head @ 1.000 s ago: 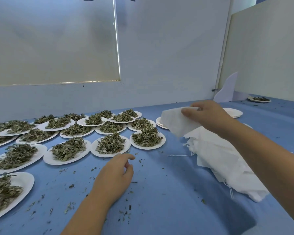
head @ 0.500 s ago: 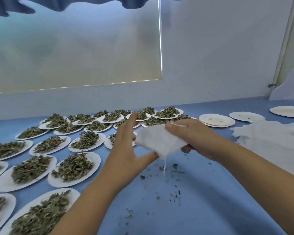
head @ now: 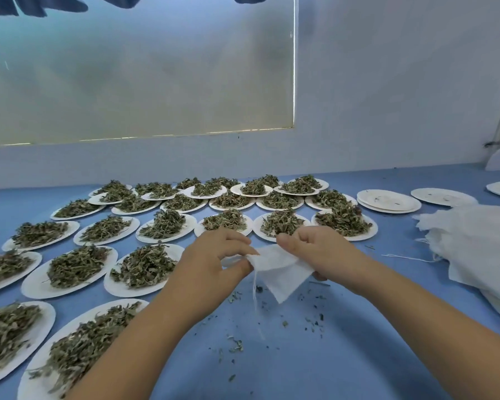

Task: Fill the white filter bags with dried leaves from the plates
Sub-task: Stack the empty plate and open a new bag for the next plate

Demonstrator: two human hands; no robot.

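Note:
I hold one white filter bag (head: 280,269) above the blue table, its corner pointing down and a thin drawstring (head: 255,301) dangling from it. My left hand (head: 214,264) pinches the bag's left top edge between thumb and fingers. My right hand (head: 315,252) grips its right top edge. Just beyond my hands, several white paper plates heaped with dried green leaves (head: 145,265) cover the left and middle of the table. A pile of spare white filter bags (head: 471,249) lies to the right.
The blue table (head: 315,365) carries loose leaf crumbs (head: 236,346) below my hands. A stack of bare plates (head: 387,201) and single bare plates (head: 442,196) sit at the back right. A white wall and frosted window rise behind the plates.
My right hand carried a bag from the pile to the middle. My left hand rose from the table and took hold of the bag's other edge; both now pull the top apart.

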